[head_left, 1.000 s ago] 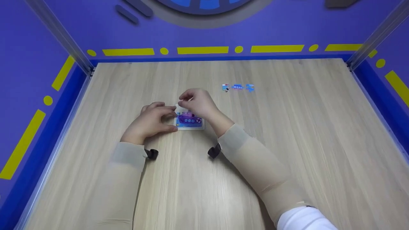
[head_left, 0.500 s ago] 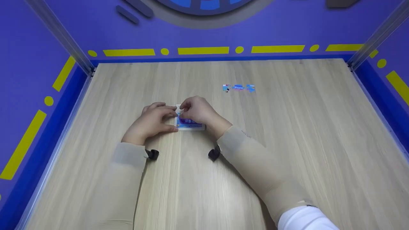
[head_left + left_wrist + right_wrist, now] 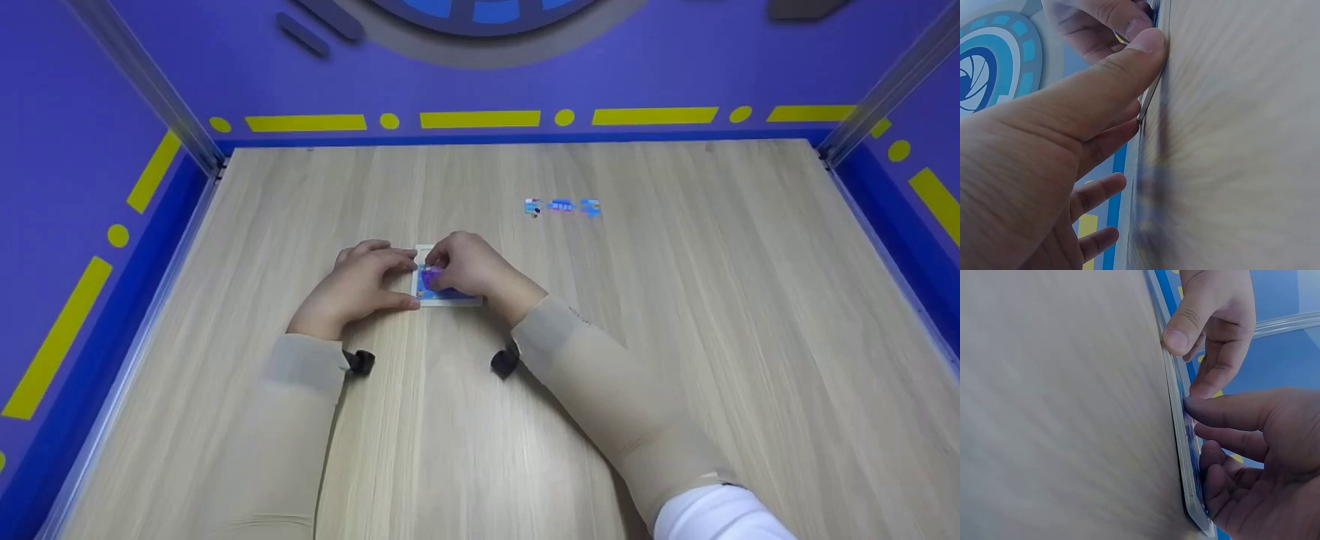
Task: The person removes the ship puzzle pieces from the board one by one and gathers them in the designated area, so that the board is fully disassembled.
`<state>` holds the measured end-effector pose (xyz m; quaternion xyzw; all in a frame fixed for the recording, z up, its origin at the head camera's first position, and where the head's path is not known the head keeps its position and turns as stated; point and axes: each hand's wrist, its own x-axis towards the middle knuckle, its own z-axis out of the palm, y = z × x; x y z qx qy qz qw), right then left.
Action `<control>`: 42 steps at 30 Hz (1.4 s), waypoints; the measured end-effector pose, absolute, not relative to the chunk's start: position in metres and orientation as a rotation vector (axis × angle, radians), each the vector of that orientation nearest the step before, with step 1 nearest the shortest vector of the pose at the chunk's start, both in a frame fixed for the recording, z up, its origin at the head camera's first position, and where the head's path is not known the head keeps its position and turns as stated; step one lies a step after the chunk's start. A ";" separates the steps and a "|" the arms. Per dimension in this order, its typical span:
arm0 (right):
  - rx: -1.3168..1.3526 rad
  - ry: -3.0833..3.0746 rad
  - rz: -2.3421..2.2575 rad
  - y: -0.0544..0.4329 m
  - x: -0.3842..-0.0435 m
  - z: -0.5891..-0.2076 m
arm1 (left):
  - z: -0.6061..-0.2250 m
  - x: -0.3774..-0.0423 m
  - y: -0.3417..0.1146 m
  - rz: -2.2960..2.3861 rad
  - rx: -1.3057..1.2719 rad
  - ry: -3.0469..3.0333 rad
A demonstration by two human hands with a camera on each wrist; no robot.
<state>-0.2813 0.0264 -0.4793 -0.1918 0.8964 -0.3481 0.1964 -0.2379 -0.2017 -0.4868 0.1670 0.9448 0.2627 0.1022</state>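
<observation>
A small jigsaw puzzle in a white tray point(image 3: 450, 304) lies on the table, its picture a purple ship on blue water. Bare white tray shows along its far edge. My left hand point(image 3: 356, 289) rests at the tray's left side, thumb on the near corner and fingers fairly straight against the edge. My right hand point(image 3: 469, 266) bends over the picture and covers much of it. Thumb and index finger pinch a purple puzzle piece point(image 3: 431, 278) at the left of the picture. In the right wrist view, the right fingertips point(image 3: 1195, 406) touch the picture's surface.
Three loose puzzle pieces lie in a row farther back and right: one with red and white point(image 3: 532, 207), a blue-pink one point(image 3: 561, 205) and a blue one point(image 3: 591, 207). Blue-purple walls point(image 3: 480, 90) border the wooden table point(image 3: 712, 300) at the back and sides.
My right hand has come down and nearer from the tray's far edge onto the picture's left part, where the purple piece is now between its fingertips. The left hand stays put.
</observation>
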 end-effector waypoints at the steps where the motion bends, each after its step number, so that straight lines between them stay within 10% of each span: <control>1: -0.536 2.511 -0.969 0.027 -0.281 -0.479 | -0.487 -0.238 -0.202 0.775 0.493 2.790; 42: -0.522 2.530 -0.980 0.028 -0.281 -0.480 | -0.483 -0.234 -0.193 0.714 0.475 2.852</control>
